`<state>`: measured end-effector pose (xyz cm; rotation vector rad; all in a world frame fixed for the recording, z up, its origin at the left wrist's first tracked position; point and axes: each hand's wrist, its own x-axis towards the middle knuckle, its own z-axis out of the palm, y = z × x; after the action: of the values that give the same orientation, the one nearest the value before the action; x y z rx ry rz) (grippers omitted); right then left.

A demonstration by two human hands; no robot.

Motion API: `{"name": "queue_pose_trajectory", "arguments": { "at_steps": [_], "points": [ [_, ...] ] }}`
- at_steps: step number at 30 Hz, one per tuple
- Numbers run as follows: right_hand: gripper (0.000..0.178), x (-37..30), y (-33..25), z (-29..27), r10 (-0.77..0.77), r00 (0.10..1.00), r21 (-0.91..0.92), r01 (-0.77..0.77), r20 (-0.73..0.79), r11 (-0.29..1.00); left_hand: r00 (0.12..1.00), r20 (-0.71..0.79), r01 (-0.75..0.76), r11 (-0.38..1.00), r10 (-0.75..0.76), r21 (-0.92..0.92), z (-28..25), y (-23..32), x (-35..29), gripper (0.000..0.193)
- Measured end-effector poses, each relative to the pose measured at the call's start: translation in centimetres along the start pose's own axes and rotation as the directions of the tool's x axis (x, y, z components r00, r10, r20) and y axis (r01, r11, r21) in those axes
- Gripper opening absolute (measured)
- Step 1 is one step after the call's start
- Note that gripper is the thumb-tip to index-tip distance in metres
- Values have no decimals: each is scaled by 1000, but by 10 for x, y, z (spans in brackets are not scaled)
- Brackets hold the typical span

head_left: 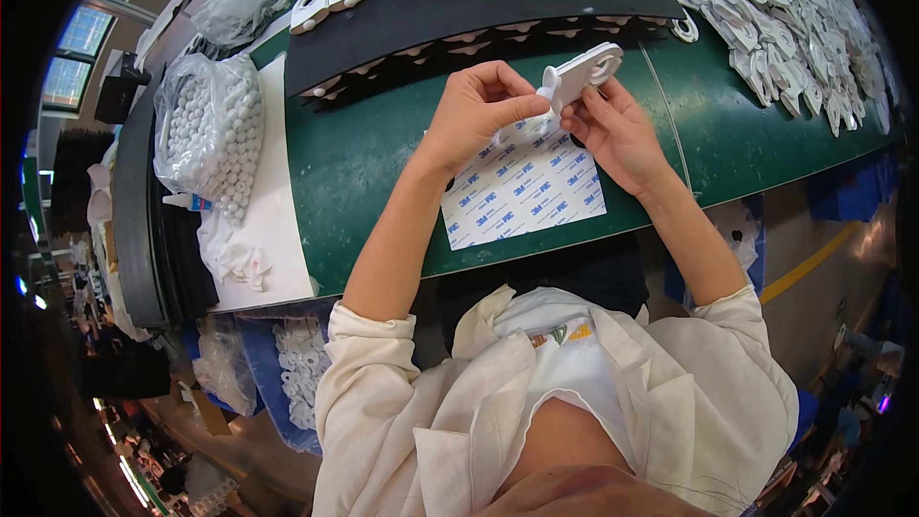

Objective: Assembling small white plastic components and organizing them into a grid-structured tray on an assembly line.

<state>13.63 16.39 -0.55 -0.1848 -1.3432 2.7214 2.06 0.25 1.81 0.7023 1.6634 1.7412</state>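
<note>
Above the green table, my right hand [617, 139] grips a flat white plastic piece [574, 78] with a round hole near its upper end. The piece is tilted, its other end toward my left hand [486, 113]. Thumb and fingers of that hand are pinched at a small white round knob [549, 84] against the piece's left end. My fingertips partly hide where knob and piece meet. Below both hands lies a white backing sheet [526, 196] with blue print; small dark round things show at its edges.
A black board [459, 10] carries a row of similar white pieces with balls; more sit beneath its edge. A clear bag of white balls [212, 124] stands left, near a small glue bottle [189, 202]. Loose white pieces [775, 19] pile up right. A blue bin [278, 373] is below left.
</note>
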Motion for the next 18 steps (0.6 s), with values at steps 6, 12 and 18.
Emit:
{"name": "queue_pose_trajectory", "arguments": {
  "at_steps": [6,12,18],
  "points": [
    [26,-4,-6,8,-46,997,-118,54,64,992,989,124,-82,996,80,15,-2,-3,-3,24],
    [29,35,-50,-4,-238,955,-510,296,177,808,989,-98,-110,992,115,54,5,1,0,20],
    [36,121,-110,-52,-564,820,-785,286,-97,550,786,-425,-359,891,449,278,-20,14,2,12]
  ]
}}
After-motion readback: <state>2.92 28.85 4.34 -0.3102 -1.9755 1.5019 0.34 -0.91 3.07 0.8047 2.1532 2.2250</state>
